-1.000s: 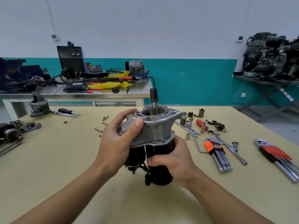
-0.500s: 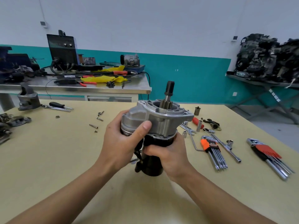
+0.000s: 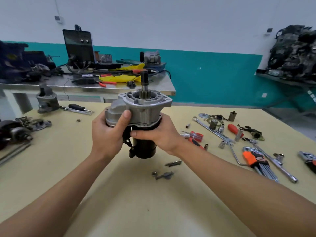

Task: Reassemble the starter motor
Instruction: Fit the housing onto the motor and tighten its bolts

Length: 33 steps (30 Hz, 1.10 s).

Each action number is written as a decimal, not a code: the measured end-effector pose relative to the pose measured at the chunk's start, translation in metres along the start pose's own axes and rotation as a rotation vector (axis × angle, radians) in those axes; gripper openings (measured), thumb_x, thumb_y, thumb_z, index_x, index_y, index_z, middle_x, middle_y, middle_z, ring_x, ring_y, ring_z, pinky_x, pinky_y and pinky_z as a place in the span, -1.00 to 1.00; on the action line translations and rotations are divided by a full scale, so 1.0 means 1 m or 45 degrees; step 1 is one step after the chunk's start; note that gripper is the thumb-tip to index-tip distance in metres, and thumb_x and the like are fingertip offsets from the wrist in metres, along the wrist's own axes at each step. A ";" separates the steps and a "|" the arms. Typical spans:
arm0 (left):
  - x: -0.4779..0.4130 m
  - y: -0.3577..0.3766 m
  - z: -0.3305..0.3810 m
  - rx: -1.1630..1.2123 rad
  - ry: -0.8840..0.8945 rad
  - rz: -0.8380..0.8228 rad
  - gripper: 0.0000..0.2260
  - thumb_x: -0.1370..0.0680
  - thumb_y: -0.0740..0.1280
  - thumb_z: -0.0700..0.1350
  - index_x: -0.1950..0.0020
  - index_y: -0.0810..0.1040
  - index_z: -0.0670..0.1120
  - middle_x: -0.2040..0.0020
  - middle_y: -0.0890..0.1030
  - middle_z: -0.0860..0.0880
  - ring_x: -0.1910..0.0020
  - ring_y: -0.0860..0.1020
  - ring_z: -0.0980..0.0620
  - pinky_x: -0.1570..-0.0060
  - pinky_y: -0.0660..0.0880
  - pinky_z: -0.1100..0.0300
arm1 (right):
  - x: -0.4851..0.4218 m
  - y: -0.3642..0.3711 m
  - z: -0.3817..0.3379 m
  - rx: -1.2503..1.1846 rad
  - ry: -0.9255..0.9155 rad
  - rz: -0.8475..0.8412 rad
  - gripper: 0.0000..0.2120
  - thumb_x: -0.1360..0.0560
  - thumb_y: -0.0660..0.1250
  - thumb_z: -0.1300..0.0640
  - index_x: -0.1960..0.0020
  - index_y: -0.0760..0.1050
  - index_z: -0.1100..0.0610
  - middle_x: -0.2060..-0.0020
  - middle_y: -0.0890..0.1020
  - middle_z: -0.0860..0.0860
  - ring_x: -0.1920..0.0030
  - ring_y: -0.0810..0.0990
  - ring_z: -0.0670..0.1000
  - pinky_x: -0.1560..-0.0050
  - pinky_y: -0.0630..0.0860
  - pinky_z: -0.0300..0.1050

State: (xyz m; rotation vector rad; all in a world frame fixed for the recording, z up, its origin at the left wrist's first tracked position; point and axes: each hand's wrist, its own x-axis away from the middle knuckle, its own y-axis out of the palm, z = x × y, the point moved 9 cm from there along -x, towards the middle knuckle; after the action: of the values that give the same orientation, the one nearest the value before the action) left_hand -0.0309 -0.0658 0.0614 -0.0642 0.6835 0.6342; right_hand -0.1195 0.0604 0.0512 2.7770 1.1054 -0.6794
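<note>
I hold the starter motor (image 3: 145, 113) upright above the tan worktable (image 3: 136, 194). Its silver nose housing is on top with the pinion shaft (image 3: 144, 82) sticking up, and the black cylindrical body (image 3: 144, 149) hangs below. My left hand (image 3: 107, 132) grips the left side of the silver housing, thumb across its front. My right hand (image 3: 159, 134) wraps round the seam between housing and black body from the right. The solenoid side is mostly hidden behind my left hand.
Two loose small parts (image 3: 164, 174) and a bolt (image 3: 173, 163) lie on the table below the motor. Sockets, spanners, a red-handled screwdriver (image 3: 233, 128) and hex key sets (image 3: 256, 163) spread to the right. Another housing (image 3: 47, 100) and motor parts (image 3: 15, 132) sit left. A steel bench (image 3: 85, 82) stands behind.
Both hands have lifted the motor higher off the table and my view has tilted up and left. Small parts beneath it have come into sight. Both grips look unchanged.
</note>
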 end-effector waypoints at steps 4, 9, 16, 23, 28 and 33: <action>-0.001 -0.006 -0.017 -0.050 0.016 -0.001 -0.65 -0.43 0.43 0.23 -0.01 0.63 -0.02 0.14 0.71 0.15 0.10 0.65 0.16 0.10 0.55 0.28 | -0.004 0.001 0.022 -0.045 0.062 -0.023 -0.55 -0.27 0.60 0.37 -0.14 0.63 0.27 -0.06 0.72 0.14 -0.14 0.67 0.10 -0.23 0.58 0.02; 0.004 0.002 -0.025 -0.079 -0.004 -0.058 -0.48 -0.37 0.43 0.40 0.00 0.62 -0.03 0.13 0.67 -0.03 0.15 0.61 0.09 0.14 0.56 0.24 | 0.003 -0.007 0.023 0.151 0.145 -0.167 -0.52 -0.34 0.59 0.32 -0.23 0.58 0.18 -0.11 0.70 0.04 -0.17 0.65 -0.01 -0.20 0.55 -0.17; 0.004 0.004 -0.021 -0.103 0.004 -0.178 -0.40 -0.39 0.46 0.26 -0.28 0.48 -0.08 -0.04 0.67 0.16 -0.04 0.63 0.20 0.00 0.53 0.36 | 0.041 -0.063 0.020 1.591 0.525 -0.946 -0.60 -0.51 0.44 0.00 -0.33 0.53 -0.06 -0.07 0.59 -0.16 -0.08 0.56 -0.07 -0.06 0.47 -0.18; 0.002 0.016 -0.007 -0.113 0.066 -0.215 -0.24 -0.38 0.33 0.48 -0.32 0.42 -0.06 -0.08 0.62 0.19 -0.07 0.59 0.23 0.00 0.51 0.36 | 0.060 -0.052 0.036 1.778 0.516 -1.000 -0.82 -0.57 0.32 0.11 -0.13 0.62 0.09 -0.03 0.64 -0.01 -0.02 0.59 0.05 -0.07 0.58 0.01; 0.002 0.018 -0.008 -0.163 0.053 -0.197 -0.69 -0.55 0.25 0.23 -0.16 0.53 0.06 0.03 0.65 0.24 0.01 0.59 0.23 0.04 0.46 0.39 | 0.061 -0.056 0.037 1.798 0.557 -0.997 -0.80 -0.57 0.32 0.09 -0.05 0.60 0.21 0.02 0.64 0.14 0.02 0.62 0.17 -0.01 0.59 0.08; 0.002 0.019 -0.009 -0.158 0.035 -0.189 -0.74 -0.55 0.24 0.16 -0.11 0.56 0.07 0.07 0.66 0.25 0.04 0.60 0.24 0.07 0.45 0.42 | 0.053 -0.065 -0.002 1.707 0.405 -0.795 -0.94 -0.55 0.37 0.12 0.03 0.62 0.07 0.17 0.62 -0.11 0.12 0.60 -0.07 0.02 0.60 -0.09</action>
State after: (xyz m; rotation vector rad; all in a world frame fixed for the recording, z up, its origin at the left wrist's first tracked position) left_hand -0.0455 -0.0520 0.0555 -0.2367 0.6589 0.5331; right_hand -0.1283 0.1424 0.0364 3.5914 2.2866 -1.5299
